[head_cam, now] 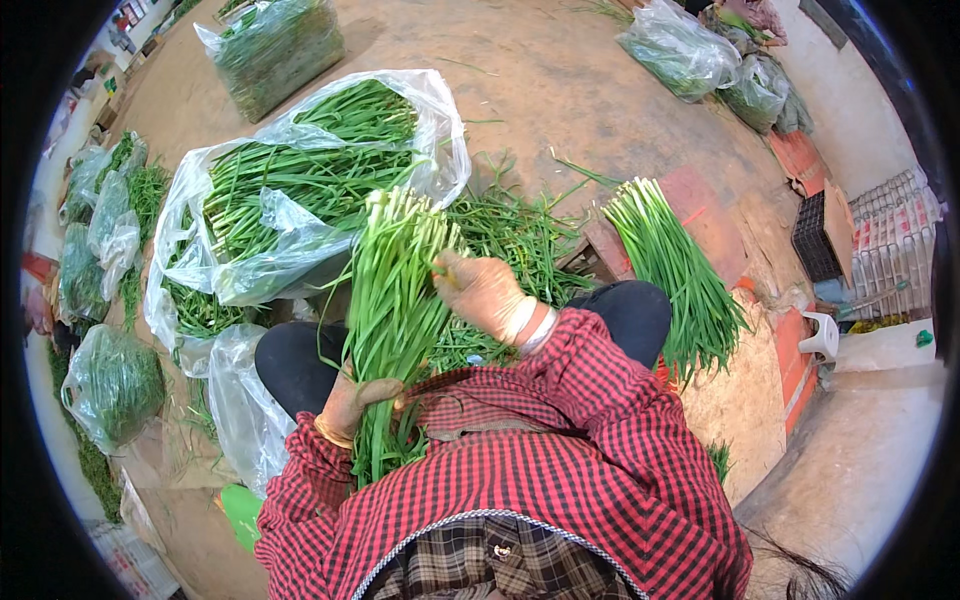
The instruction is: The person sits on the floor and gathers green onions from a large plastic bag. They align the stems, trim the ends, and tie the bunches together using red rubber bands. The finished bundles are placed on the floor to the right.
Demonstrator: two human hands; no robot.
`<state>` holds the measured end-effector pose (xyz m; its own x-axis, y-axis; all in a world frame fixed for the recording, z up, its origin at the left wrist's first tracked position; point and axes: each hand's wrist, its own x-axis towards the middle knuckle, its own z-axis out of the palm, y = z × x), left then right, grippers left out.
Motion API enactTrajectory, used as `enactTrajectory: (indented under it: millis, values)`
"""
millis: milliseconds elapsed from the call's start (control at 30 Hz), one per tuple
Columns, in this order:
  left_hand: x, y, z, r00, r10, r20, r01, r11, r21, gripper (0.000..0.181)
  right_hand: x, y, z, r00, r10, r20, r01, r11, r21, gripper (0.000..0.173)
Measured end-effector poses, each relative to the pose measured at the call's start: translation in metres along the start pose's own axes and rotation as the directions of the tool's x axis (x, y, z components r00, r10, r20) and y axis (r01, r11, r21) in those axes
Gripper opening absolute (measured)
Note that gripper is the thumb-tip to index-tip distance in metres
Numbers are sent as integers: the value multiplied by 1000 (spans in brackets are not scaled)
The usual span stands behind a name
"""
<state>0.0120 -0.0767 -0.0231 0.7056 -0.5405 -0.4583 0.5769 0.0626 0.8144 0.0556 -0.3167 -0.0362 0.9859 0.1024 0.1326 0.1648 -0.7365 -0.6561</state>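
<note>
A thick bunch of garlic chives lies across my lap, its pale stem ends pointing away from me. My left hand, in a thin glove, is closed around its leafy lower part. My right hand, also gloved, is beside the upper stems with thumb and fingers pinched together; what is between them is unclear. To the right, another chive bunch rests with its stem ends on a reddish board. An unfolded clear plastic bag full of chives stands ahead on the left.
Loose green leaves are heaped between my knees. A packed bag stands farther ahead, and several filled bags line the left side. At right are a white plastic stool and a black crate. Another person is at the far upper right.
</note>
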Motion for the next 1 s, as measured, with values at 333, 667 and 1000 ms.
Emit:
enactTrajectory:
  millis: [333,667,1000]
  values:
    - [-21,-4,-19,962,-119,244,150,982,-111,63,1,132,-37,790,609,-75,-565,770,296,11]
    - [-14,-2,-4,978,-106,181,111,994,-18,59,-9,24,-16,958,-242,-153,247,969,12,37]
    - [-25,-1,-9,987,-144,72,147,988,-43,59,7,91,-61,874,452,-178,-376,861,342,18]
